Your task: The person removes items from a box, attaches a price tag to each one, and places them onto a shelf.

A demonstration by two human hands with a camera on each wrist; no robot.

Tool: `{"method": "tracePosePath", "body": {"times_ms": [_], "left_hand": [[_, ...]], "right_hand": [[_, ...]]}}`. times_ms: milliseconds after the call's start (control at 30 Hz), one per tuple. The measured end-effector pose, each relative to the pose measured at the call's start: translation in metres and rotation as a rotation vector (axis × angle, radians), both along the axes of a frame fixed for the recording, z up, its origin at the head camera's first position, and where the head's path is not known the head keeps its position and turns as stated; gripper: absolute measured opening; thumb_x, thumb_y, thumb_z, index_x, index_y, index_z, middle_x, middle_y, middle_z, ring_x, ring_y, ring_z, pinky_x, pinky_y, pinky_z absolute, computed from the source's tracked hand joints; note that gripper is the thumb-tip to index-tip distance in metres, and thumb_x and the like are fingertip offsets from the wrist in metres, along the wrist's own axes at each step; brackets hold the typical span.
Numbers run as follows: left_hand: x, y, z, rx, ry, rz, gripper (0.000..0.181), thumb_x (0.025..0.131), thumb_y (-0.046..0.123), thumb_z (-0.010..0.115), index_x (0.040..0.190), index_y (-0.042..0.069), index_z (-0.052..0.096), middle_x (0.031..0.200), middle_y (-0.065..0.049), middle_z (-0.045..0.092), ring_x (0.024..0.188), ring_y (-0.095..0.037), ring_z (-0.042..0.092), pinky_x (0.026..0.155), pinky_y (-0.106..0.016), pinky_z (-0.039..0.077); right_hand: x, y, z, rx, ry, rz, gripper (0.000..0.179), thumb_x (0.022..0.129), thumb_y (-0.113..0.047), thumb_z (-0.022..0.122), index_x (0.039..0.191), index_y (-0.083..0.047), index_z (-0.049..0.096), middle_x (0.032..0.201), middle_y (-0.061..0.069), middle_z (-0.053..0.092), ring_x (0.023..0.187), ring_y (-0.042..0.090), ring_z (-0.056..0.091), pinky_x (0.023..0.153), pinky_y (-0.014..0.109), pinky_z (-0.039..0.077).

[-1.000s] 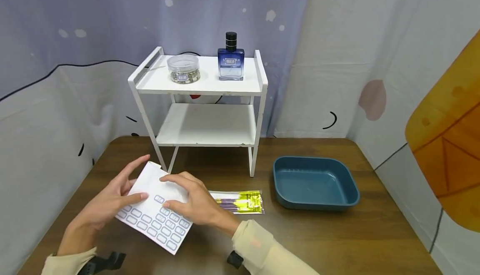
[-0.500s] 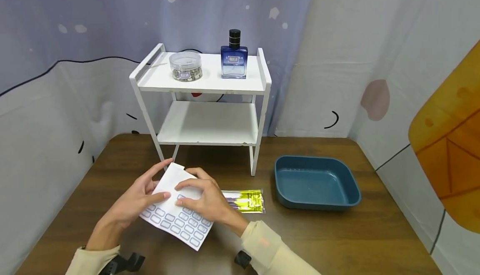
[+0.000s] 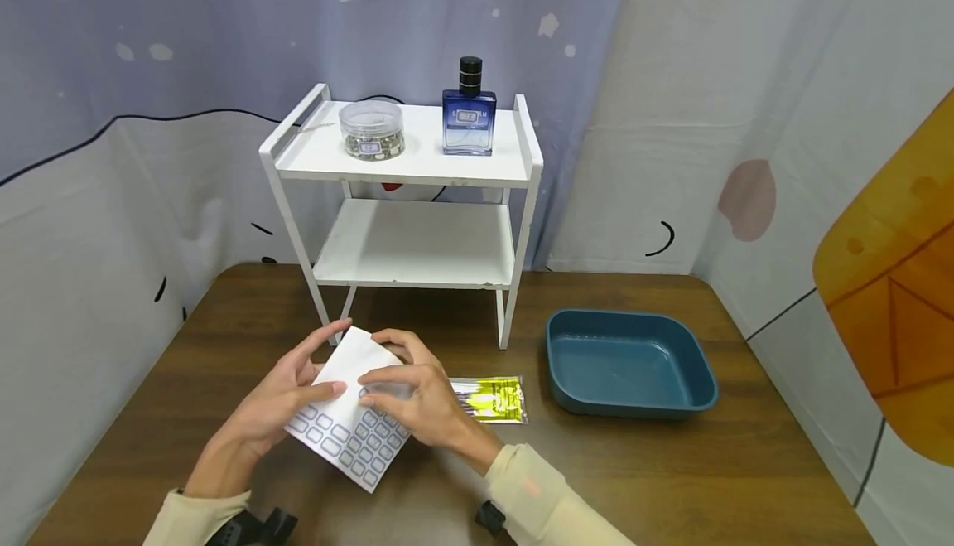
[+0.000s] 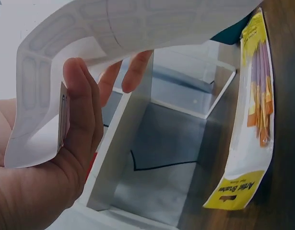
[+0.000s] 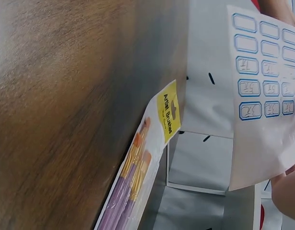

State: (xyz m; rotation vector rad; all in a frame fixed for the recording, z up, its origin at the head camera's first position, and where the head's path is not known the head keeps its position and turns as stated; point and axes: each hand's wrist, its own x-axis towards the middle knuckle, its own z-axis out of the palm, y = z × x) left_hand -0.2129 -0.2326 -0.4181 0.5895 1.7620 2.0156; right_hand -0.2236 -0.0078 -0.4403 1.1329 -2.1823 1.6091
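A white sheet of blue-bordered label stickers [image 3: 346,446] is held tilted above the table's near left part. My left hand [image 3: 272,405] grips its left side, thumb on the printed face and fingers behind. Thumb and index finger of my right hand [image 3: 425,401] pinch at a label near the sheet's upper right part. In the right wrist view several labels on the sheet [image 5: 265,72] carry handwriting and others are blank. The left wrist view shows the sheet [image 4: 34,91] curving from its back side. Whether a label has lifted is hidden by the right fingers.
A pack of artist brushes [image 3: 498,399] lies just right of my right hand. A blue tray [image 3: 633,405] stands on the table's right. Behind, a white two-tier shelf [image 3: 417,244] carries a lidded clear jar [image 3: 373,130] and a blue perfume bottle [image 3: 469,122], both labelled.
Both hands and the sheet have shifted right in the head view, covering more of the brush pack. The sheet now bends more between the hands. The head view has moved slightly.
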Motion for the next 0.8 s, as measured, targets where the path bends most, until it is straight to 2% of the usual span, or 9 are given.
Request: {"method": "tracePosePath", "body": {"times_ms": [267, 400, 600, 700, 800], "left_hand": [[-0.002, 0.006, -0.001, 0.04, -0.005, 0.003, 0.072, 0.099, -0.007, 0.045, 0.154, 0.034, 0.024, 0.11, -0.009, 0.072, 0.089, -0.031, 0.075, 0.07, -0.046, 0.061], [-0.001, 0.008, -0.001, 0.015, 0.011, 0.034, 0.069, 0.1, -0.005, 0.047, 0.154, 0.033, 0.028, 0.113, -0.007, 0.07, 0.09, -0.03, 0.075, 0.069, -0.046, 0.061], [0.0, 0.009, -0.002, -0.069, 0.073, 0.099, 0.046, 0.097, -0.003, 0.055, 0.138, 0.018, 0.058, 0.114, -0.004, 0.065, 0.09, -0.022, 0.072, 0.069, -0.038, 0.062], [0.001, 0.01, -0.001, -0.091, 0.11, 0.1, 0.045, 0.092, -0.006, 0.06, 0.134, 0.012, 0.061, 0.112, -0.004, 0.067, 0.089, -0.02, 0.072, 0.069, -0.036, 0.061], [0.002, 0.011, 0.0, -0.104, 0.152, 0.092, 0.05, 0.087, -0.009, 0.064, 0.135, 0.003, 0.057, 0.114, -0.005, 0.067, 0.091, -0.017, 0.07, 0.07, -0.033, 0.061]], "right_hand": [[-0.002, 0.002, -0.002, -0.025, 0.012, -0.025, 0.017, 0.08, -0.005, 0.082, 0.096, -0.001, 0.077, 0.139, 0.015, 0.051, 0.123, 0.031, 0.06, 0.101, 0.032, 0.051], [-0.003, 0.003, -0.003, -0.031, -0.015, -0.03, 0.015, 0.08, -0.005, 0.081, 0.093, -0.001, 0.076, 0.138, 0.014, 0.051, 0.123, 0.031, 0.06, 0.102, 0.032, 0.05], [-0.004, 0.005, -0.005, -0.038, -0.041, -0.029, 0.017, 0.081, -0.006, 0.081, 0.097, -0.002, 0.076, 0.139, 0.014, 0.051, 0.123, 0.03, 0.059, 0.102, 0.033, 0.049], [-0.005, 0.006, -0.006, -0.045, -0.065, -0.021, 0.018, 0.081, -0.007, 0.081, 0.098, -0.002, 0.076, 0.138, 0.013, 0.051, 0.123, 0.029, 0.058, 0.103, 0.033, 0.049], [-0.005, 0.007, -0.007, -0.043, -0.08, -0.015, 0.019, 0.081, -0.007, 0.081, 0.098, -0.003, 0.076, 0.138, 0.014, 0.051, 0.124, 0.028, 0.057, 0.103, 0.033, 0.048]]}}
